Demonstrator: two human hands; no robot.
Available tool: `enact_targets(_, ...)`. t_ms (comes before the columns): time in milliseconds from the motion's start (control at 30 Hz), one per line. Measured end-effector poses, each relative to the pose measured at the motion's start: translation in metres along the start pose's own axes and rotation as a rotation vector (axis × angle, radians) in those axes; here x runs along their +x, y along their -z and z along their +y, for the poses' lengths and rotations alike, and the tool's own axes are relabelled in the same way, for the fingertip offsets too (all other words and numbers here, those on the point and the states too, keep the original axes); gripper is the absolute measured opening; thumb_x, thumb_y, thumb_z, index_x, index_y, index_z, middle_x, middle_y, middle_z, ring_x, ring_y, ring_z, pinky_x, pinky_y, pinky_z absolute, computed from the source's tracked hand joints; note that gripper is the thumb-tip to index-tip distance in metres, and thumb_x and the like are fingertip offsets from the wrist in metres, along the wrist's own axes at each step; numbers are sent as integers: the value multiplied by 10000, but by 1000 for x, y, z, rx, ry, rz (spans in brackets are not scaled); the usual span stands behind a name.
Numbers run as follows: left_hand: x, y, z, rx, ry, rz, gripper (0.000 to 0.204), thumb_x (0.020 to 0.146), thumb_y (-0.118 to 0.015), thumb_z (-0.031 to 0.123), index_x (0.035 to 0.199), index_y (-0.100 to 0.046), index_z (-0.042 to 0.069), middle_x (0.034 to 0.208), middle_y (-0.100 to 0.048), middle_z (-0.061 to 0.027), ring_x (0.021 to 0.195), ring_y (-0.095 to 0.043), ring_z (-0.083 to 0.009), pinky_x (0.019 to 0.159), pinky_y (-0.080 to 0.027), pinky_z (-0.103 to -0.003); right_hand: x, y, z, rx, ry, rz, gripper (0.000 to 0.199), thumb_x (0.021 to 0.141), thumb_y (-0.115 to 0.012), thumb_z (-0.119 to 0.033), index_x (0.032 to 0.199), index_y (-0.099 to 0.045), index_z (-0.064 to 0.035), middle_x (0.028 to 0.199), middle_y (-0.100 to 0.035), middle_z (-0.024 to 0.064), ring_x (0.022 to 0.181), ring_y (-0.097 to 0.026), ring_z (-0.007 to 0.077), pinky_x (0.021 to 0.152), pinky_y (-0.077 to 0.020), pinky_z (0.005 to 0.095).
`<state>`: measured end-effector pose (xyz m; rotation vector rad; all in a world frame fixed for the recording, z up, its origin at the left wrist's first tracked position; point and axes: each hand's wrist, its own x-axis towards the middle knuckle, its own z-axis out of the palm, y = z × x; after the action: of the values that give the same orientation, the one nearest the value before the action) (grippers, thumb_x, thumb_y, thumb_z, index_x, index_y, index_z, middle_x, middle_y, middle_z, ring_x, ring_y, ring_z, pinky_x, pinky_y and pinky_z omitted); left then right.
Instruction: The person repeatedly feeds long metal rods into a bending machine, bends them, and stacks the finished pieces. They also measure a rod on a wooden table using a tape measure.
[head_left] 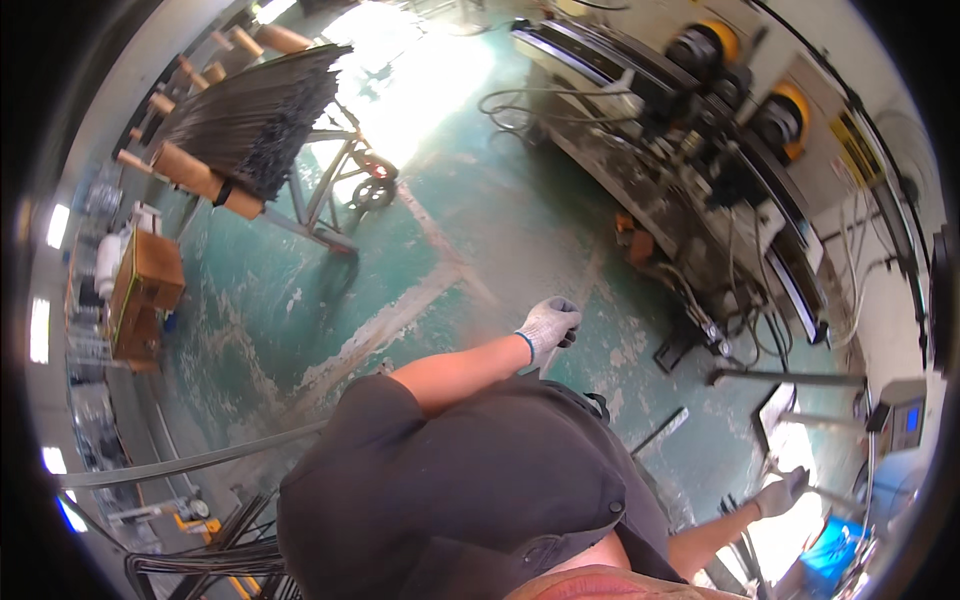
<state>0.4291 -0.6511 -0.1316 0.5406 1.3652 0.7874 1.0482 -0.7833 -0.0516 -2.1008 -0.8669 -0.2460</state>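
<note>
My left hand (552,326), in a pale knitted glove with a blue cuff edge and dark fingertips, is held in front of my body above the green floor. Its fingers are curled closed; whatever may be inside them is hidden. A thin pale strip shows just below it. Out to the lower right reaches my right hand (781,494), also gloved, over a brightly lit pale surface (793,448). Its fingers are blurred against the glare, so their grip is unclear. Several thin dark strips (742,552) lie beside my right forearm.
A long machine (660,190) with yellow-black round parts and loose cables runs along the right. A wheeled rack (250,130) bears dark strips at upper left. Cardboard boxes (148,285) stand left. A display box (905,420) and blue container (832,556) are at right.
</note>
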Motion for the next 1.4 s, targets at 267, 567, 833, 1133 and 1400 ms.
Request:
enact_targets(267, -16, 255, 76, -149, -371, 469, 254, 967, -700, 96, 1193, -663, -16, 949, -712, -94, 740, -681, -173, 681, -586, -321, -255, -248, -410, 565, 207, -787, 336, 971, -727, -122, 1278, -699, 13, 1170, -749, 98, 1045, -697, 185, 970, -539, 320)
enact_targets(567, -82, 489, 187, -12, -843, 952, 149, 978, -685, 46, 1116, -666, -8, 988, -699, -67, 867, -636, -125, 799, -538, -283, -423, -317, -744, 515, 856, -1240, 511, 895, -821, -223, 1353, -667, -56, 1143, -750, 141, 1044, -714, 238, 939, -560, 359)
enact_targets(833, -78, 654, 288, 454, -808, 1411, 167, 953, -695, 85, 1088, -696, -13, 977, -751, -138, 913, -724, -207, 860, -564, -335, -547, -394, -975, 721, 1182, -1457, 638, 891, -832, -270, 1415, -566, -20, 1237, -710, 223, 1151, -694, 327, 1008, -545, 415)
enact_targets(1133, -44, 725, 303, 684, -575, 1674, 172, 904, -709, 186, 1027, -713, 67, 976, -739, -143, 849, -733, -333, 816, -583, -399, -728, -426, -1176, 201, 1699, -1192, 790, 886, -730, -626, 1325, -676, 29, 1353, -668, 239, 1301, -609, 363, 1104, -469, 416)
enact_targets(1400, -49, 746, 337, 487, -425, 1485, 184, 897, -715, 222, 1001, -751, 76, 860, -740, -131, 809, -737, -295, 781, -579, -377, -754, -416, -1218, 31, 1695, -1377, 693, 850, -763, -583, 1228, -757, -3, 1292, -725, 219, 1263, -663, 334, 1079, -506, 400)
